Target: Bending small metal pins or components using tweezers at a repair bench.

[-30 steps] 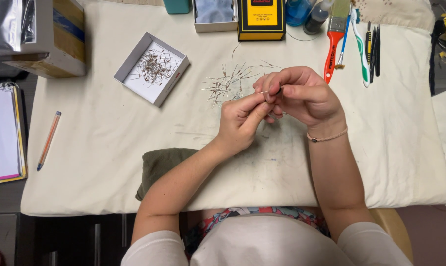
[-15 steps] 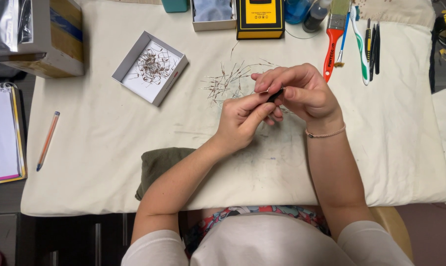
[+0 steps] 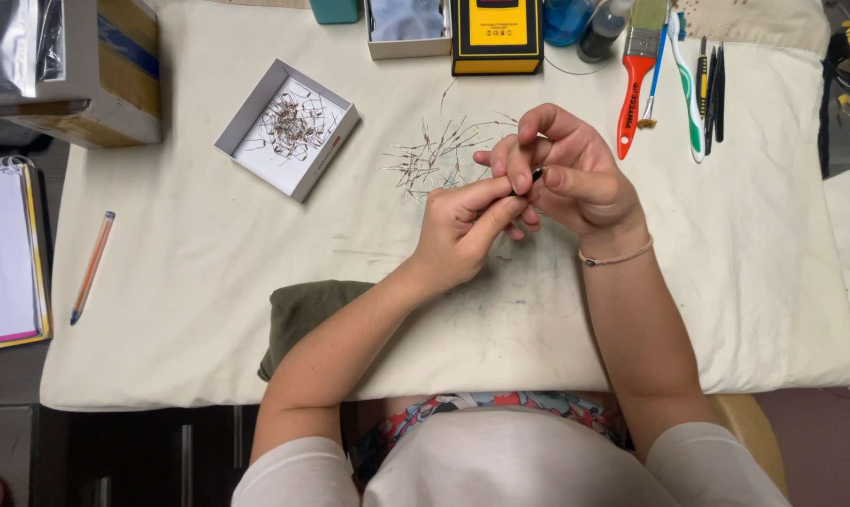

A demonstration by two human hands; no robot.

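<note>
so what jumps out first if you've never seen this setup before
Both hands meet over the middle of the cloth-covered table: the left hand and right hand pinch one small wire-legged component between their fingers. Just behind them lies a loose scatter of similar components, with more in a shallow white box to the left. A red-handled brush lies at the far right.

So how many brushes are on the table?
2. A wide paintbrush with a red handle lies at the top right, and a toothbrush with a white and green handle lies just right of it. More could be hidden beyond the top edge.
</note>
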